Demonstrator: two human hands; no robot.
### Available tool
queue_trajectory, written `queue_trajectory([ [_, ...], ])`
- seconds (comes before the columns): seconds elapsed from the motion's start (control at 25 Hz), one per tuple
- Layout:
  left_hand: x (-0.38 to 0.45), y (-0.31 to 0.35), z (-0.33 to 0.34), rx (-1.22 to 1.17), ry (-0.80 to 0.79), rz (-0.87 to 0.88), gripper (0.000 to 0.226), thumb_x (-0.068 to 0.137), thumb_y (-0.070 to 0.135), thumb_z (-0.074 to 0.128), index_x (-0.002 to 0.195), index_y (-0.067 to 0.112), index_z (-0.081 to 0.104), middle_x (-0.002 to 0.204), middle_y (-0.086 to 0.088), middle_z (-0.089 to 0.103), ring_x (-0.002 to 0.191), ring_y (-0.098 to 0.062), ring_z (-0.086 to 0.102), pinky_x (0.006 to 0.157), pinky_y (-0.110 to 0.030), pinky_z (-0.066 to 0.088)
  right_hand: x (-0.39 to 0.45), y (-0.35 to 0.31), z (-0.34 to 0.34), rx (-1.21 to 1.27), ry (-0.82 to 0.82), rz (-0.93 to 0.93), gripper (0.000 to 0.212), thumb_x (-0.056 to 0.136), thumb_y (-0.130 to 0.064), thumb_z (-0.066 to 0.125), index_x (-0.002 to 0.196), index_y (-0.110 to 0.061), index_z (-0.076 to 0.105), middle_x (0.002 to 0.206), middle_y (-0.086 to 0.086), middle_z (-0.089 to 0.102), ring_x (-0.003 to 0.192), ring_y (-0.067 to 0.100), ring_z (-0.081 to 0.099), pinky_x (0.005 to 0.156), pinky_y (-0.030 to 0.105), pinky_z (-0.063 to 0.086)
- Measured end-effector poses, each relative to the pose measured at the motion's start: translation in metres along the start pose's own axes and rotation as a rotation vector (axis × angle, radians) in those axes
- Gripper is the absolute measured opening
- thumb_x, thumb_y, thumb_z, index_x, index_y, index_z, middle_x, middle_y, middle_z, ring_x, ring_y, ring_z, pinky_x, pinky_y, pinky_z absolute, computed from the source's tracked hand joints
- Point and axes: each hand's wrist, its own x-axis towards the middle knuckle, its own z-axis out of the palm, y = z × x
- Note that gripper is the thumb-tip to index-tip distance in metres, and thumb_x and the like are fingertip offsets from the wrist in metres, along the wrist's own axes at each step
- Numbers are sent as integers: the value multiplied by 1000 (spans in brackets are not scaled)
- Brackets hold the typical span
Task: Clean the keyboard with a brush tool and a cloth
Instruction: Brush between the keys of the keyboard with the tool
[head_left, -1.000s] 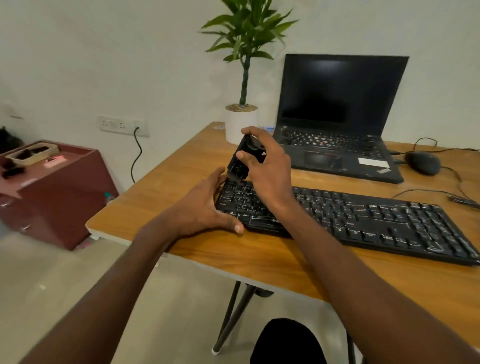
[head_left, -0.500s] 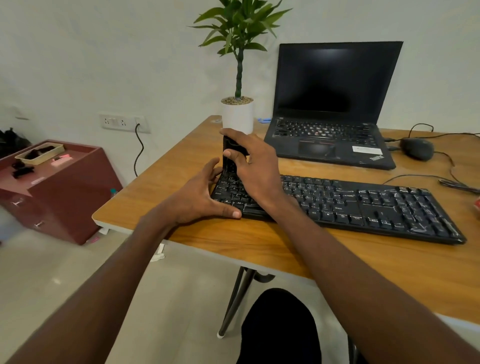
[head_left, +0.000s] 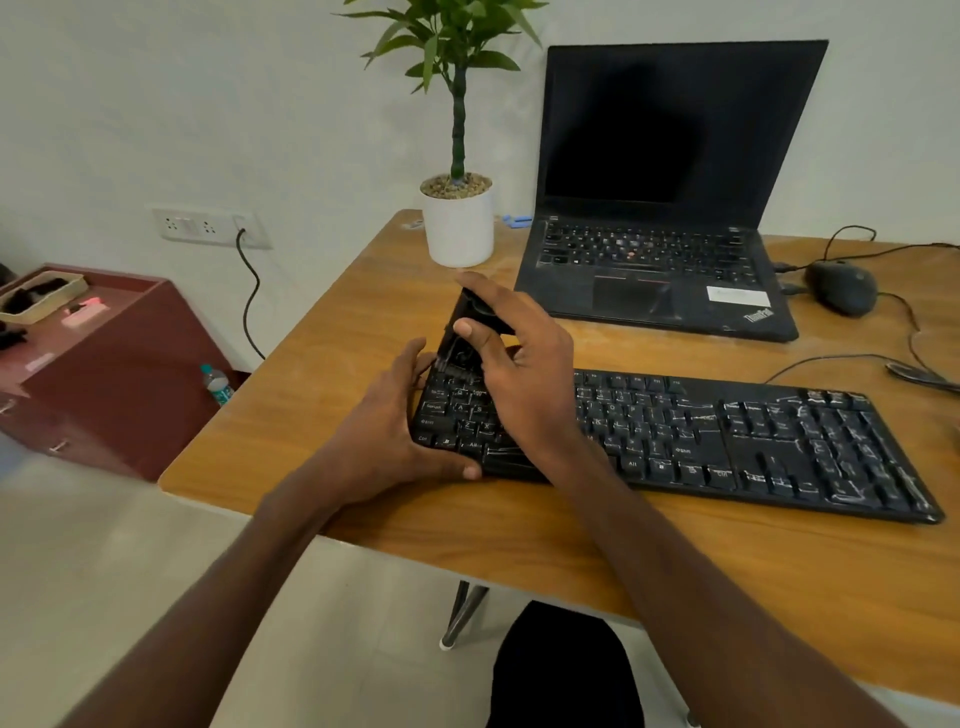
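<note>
A black keyboard (head_left: 727, 441) lies across the wooden desk (head_left: 519, 540). My left hand (head_left: 384, 436) clasps its left end, thumb on the front edge and fingers on the far corner. My right hand (head_left: 519, 374) holds a black brush tool (head_left: 460, 340) upright, with its lower end touching the keys at the keyboard's top left corner. No cloth is in view.
An open black laptop (head_left: 660, 208) stands behind the keyboard, with a potted plant (head_left: 457, 218) to its left and a black mouse (head_left: 841, 286) with cables to its right. A dark red cabinet (head_left: 104, 364) and a water bottle (head_left: 217, 383) sit off the desk's left side.
The brush has come down from a raised tilt onto the top left keys. My left hand has kept its hold on the keyboard's left end. The camera has shifted slightly.
</note>
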Motion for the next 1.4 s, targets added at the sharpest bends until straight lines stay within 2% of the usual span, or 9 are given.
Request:
queue_trajectory([
  [0.2, -1, 1, 2, 36, 22, 46, 157, 44, 73, 99, 167, 38, 8, 161, 23, 34, 151, -7, 34, 125, -48, 35, -2, -8, -4, 7, 22, 18, 39, 100, -18, 68, 138, -24, 67, 121, -2, 68, 113, 8, 64, 95, 33, 58],
  [0.48, -15, 14, 1, 50, 23, 54, 160, 44, 72, 99, 168, 34, 5, 167, 6, 36, 144, -11, 41, 123, -46, 38, -23, -33, 0, -120, -29, 17, 38, 98, -20, 67, 134, -33, 67, 125, -8, 70, 114, 6, 63, 100, 33, 55],
  [0.56, -16, 17, 0, 50, 8, 44, 161, 45, 70, 100, 168, 33, 2, 166, 5, 36, 140, -10, 41, 124, -43, 37, -17, -37, 1, -130, 9, 67, 37, 100, -19, 66, 134, -34, 66, 126, -8, 69, 114, 7, 63, 95, 25, 54],
  [0.68, -13, 15, -1, 47, -8, 46, 163, 42, 72, 99, 167, 36, 0, 168, 5, 34, 146, -15, 39, 125, -46, 35, -8, -40, 3, -98, 18, 167, 35, 104, -13, 60, 135, -28, 63, 131, -3, 64, 112, 8, 61, 74, 7, 51],
  [0.76, -9, 11, -1, 34, -10, 41, 166, 40, 74, 99, 166, 38, -2, 169, 5, 32, 151, -19, 37, 126, -49, 33, 1, -37, 8, -114, -18, 186, 32, 103, -15, 62, 133, -27, 60, 130, -2, 63, 114, 13, 62, 78, 14, 56],
  [0.88, -2, 6, -2, 15, -26, 48, 167, 39, 74, 99, 166, 40, -5, 169, 5, 33, 151, -19, 38, 126, -49, 33, 9, -31, 18, -265, -81, 156, 40, 92, -26, 77, 123, -35, 53, 118, -2, 63, 109, 19, 64, 90, 37, 58],
  [1.08, 4, -1, -2, 8, -6, 43, 162, 41, 72, 100, 165, 39, 1, 167, 9, 35, 150, -14, 38, 126, -47, 34, 21, -27, 16, -423, -42, 143, 57, 86, -10, 79, 127, -26, 45, 114, 4, 64, 97, 20, 68, 75, 35, 64],
  [1.24, 7, -3, -1, -17, -3, 45, 164, 38, 73, 99, 165, 41, 1, 167, 10, 35, 151, -15, 37, 126, -48, 34, 22, -28, 21, -395, -87, 230, 56, 86, -25, 81, 130, -18, 47, 115, 3, 67, 103, 20, 67, 85, 37, 60],
  [1.4, 7, -4, -2, -19, -16, 41, 164, 37, 73, 99, 165, 41, 1, 166, 12, 36, 148, -12, 38, 126, -47, 34, 22, -29, 14, -588, -63, 187, 52, 88, -22, 77, 130, -18, 46, 107, -4, 61, 93, 16, 61, 74, 33, 54],
])
